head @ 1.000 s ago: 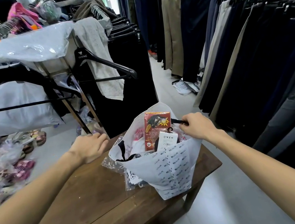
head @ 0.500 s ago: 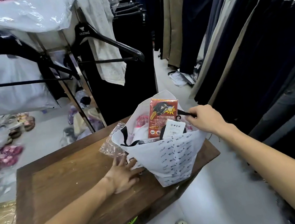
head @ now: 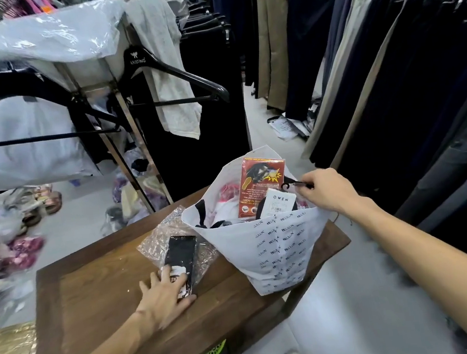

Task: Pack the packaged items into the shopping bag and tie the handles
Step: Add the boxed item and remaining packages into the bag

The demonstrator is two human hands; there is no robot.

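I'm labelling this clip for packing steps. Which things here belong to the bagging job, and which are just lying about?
Job:
white shopping bag
black item in clear packaging under the left hand
red package inside the bag
right hand at the bag's rim

Lying about:
black hanger
grey garment
hanging trousers

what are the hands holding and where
Right hand pinches the shopping bag at its far rim. Left hand lies on the black packaged item, not lifting it.

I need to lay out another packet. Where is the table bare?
Bare wood runs along the table's left side, left of the left hand, and along the near edge. Crowded: the far right corner, with the clear packet and the shopping bag.
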